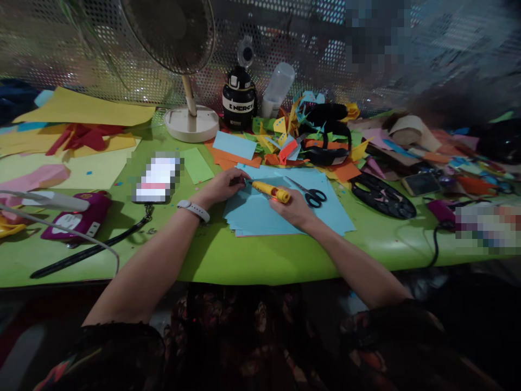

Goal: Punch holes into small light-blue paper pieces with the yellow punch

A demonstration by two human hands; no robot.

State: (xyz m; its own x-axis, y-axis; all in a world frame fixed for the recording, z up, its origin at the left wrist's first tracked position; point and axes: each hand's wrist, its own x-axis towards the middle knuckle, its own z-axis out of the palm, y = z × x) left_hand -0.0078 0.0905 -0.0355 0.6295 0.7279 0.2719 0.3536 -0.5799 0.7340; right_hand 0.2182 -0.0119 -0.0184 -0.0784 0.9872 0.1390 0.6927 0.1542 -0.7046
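My right hand (295, 209) is closed around a yellow utility knife (271, 191) with a red part, its tip pointing left over a stack of light blue paper sheets (325, 214) on the green table (252, 255). My left hand (223, 184), with a white watch on the wrist, pinches the paper's upper left corner right beside the knife tip. Black-handled scissors (311, 194) lie on the blue sheets just right of the knife.
A fan (183, 60) on a white base stands at the back, with a black bottle (239, 98) and a clear cup (278, 89) beside it. Coloured paper scraps (309, 136) pile up behind the sheets. Yellow sheets (81, 111) lie left; a purple punch (79, 217) and cables sit front left.
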